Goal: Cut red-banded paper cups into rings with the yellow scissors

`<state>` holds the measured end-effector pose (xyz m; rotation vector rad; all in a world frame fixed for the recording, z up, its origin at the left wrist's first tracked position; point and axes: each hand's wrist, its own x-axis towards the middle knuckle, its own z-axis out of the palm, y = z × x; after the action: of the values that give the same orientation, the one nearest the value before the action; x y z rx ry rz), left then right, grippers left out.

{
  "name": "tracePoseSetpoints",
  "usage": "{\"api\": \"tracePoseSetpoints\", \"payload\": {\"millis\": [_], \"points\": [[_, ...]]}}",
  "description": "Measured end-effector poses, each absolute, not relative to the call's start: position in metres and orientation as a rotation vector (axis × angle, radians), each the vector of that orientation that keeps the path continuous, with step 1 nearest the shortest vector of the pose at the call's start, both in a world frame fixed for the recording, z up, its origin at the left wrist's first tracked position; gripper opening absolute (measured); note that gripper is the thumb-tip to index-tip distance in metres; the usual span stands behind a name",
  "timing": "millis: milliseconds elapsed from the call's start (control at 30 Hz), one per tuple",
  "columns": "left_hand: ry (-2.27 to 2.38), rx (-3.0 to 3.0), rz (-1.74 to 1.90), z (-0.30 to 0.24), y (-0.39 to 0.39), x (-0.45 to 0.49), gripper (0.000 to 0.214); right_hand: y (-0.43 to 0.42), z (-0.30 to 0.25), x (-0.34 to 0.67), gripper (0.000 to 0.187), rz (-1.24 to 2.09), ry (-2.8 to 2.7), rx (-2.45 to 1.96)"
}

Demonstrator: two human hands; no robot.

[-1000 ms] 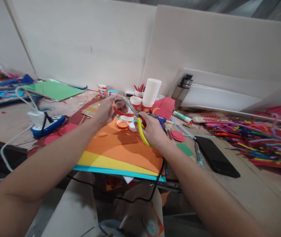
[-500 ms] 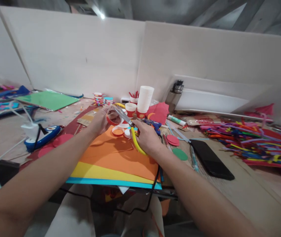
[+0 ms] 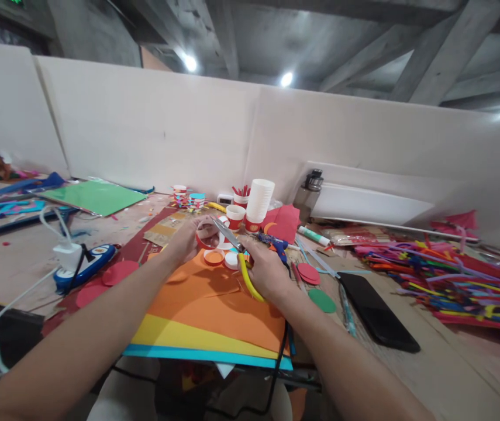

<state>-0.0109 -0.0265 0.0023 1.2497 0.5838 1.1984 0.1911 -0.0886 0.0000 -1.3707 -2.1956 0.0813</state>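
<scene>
My left hand (image 3: 187, 240) is closed on a ring cut from a paper cup (image 3: 206, 245), red outside and white inside, held above the orange sheet. A pair of scissors (image 3: 248, 282) with yellow handles is in my right hand (image 3: 268, 270), the fingers wrapped round the handles. Its metal blades point up and left, with their tips at the ring's right edge; whether they touch it I cannot tell. Just below lie another cup ring (image 3: 214, 262) and a white cup piece (image 3: 231, 261) on the orange sheet (image 3: 214, 304).
Behind my hands stand a stack of paper cups (image 3: 260, 197) and a single cup (image 3: 235, 217). A blue glue gun (image 3: 278, 246), red paper discs (image 3: 308, 273), a green disc (image 3: 322, 300) and a black phone (image 3: 376, 313) lie rightward. Leftward is a blue power strip (image 3: 85, 268).
The view has tilted up, so the table sits lower in the picture. The scissor tips have shifted slightly right across the cup ring; both hands keep their holds.
</scene>
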Motion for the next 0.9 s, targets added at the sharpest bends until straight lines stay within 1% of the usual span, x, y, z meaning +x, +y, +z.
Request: {"api": "tracePoseSetpoints", "payload": {"millis": [133,233,333,500,633,900], "points": [[0.633,1.2,1.225,0.007,-0.03,-0.006,0.028,-0.09,0.001,0.191,0.042,0.094,-2.185,-1.446],[0.631,1.133,1.286,0.008,-0.031,-0.003,0.032,-0.09,0.001,0.191,0.041,0.1,-2.172,-1.504],[0.623,1.138,1.33,0.006,-0.03,-0.004,0.035,-0.09,0.0,0.192,0.043,0.112,-2.172,-1.483],[0.603,1.195,1.341,0.002,-0.026,-0.008,0.032,-0.086,-0.003,0.194,0.041,0.076,-2.179,-1.426],[0.62,1.196,1.334,0.002,-0.027,-0.009,0.029,-0.087,-0.003,0.193,0.042,0.056,-2.184,-1.443],[0.618,1.229,1.205,0.012,-0.039,-0.001,0.023,-0.09,0.001,0.192,0.046,0.091,-2.193,-1.442]]}}
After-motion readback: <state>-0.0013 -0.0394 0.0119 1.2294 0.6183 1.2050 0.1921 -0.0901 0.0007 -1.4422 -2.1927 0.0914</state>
